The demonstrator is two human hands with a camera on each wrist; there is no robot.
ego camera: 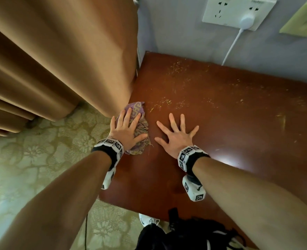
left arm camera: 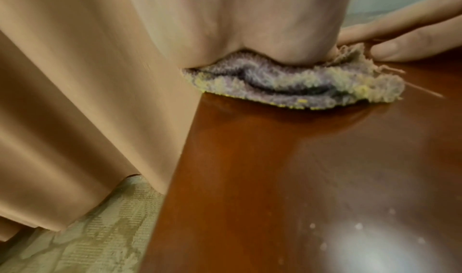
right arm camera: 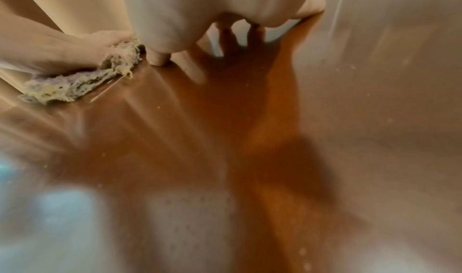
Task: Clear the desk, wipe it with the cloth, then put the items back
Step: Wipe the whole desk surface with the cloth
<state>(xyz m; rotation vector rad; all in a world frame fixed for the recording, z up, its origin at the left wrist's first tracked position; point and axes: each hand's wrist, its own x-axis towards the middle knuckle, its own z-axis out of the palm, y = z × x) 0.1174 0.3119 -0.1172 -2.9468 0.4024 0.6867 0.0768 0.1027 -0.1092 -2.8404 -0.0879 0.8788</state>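
A crumpled purple and yellow cloth [ego camera: 140,130] lies at the left edge of the glossy red-brown desk [ego camera: 230,114]. My left hand [ego camera: 126,129] presses flat on it with straight, spread fingers. The left wrist view shows the palm bearing down on the cloth [left arm camera: 295,87]. Just right of the cloth, my right hand [ego camera: 177,135] rests flat on the bare wood with its fingers splayed. In the right wrist view the cloth [right arm camera: 75,83] sits at the left under the other hand. Yellowish crumbs [ego camera: 167,103] are scattered over the far part of the desk.
A tan curtain [ego camera: 67,60] hangs against the desk's left edge. On the wall behind, a white plug [ego camera: 246,22] sits in a socket plate, its cable dropping to the desk's back edge. Patterned carpet [ego camera: 31,159] lies to the left. A dark bag [ego camera: 185,233] lies below the near edge.
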